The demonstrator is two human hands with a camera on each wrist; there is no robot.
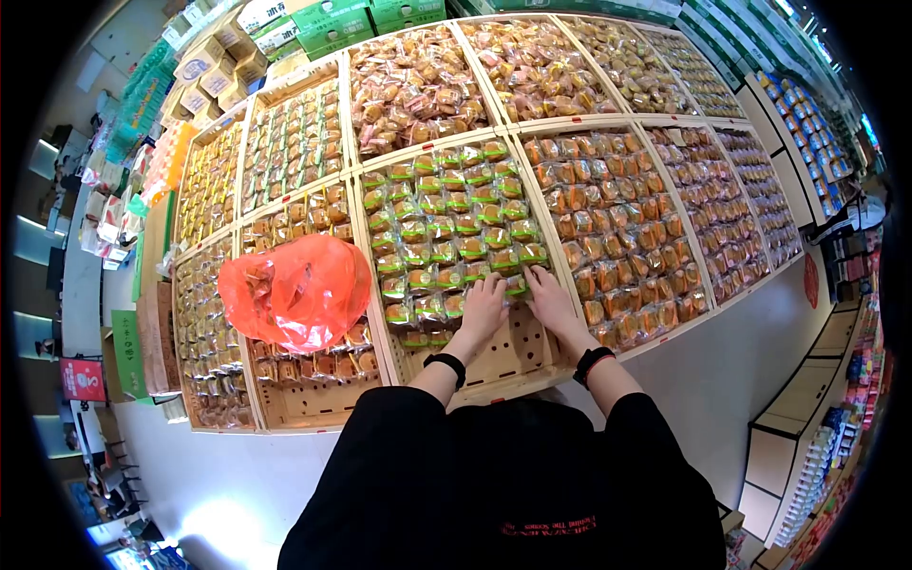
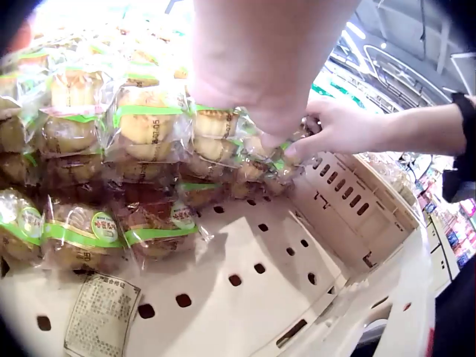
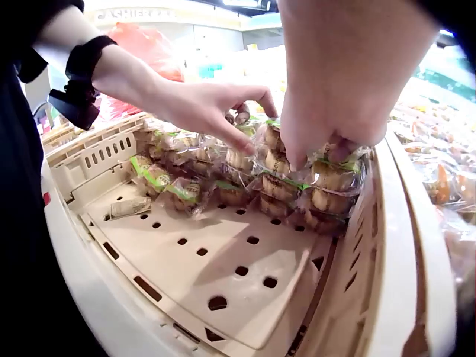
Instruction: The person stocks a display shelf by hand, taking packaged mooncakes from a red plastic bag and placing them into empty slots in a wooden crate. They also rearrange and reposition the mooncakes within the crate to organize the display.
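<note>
Rows of clear-wrapped small cakes with green bands (image 1: pixel 446 228) fill the back of a light, perforated crate (image 1: pixel 518 347). My left hand (image 1: pixel 484 309) pinches a wrapped cake in the front row, thumb at its near side in the right wrist view. Beside it, my right hand (image 1: pixel 553 302) bends its fingers round a wrapped cake (image 3: pixel 331 182) by the crate's right wall. Its fingertips are partly hidden by the wrappers. In the left wrist view, several wrapped cakes (image 2: pixel 82 230) sit in a lower front row, near a printed paper slip (image 2: pixel 103 316) on the crate floor.
A red plastic bag (image 1: pixel 299 294) lies over the neighbouring crates on the left. Crates of orange-banded cakes (image 1: pixel 617 228) adjoin on the right, with wooden dividers between. Green cartons (image 1: pixel 332 28) stand behind. Shelves (image 1: pixel 807 399) line the right side.
</note>
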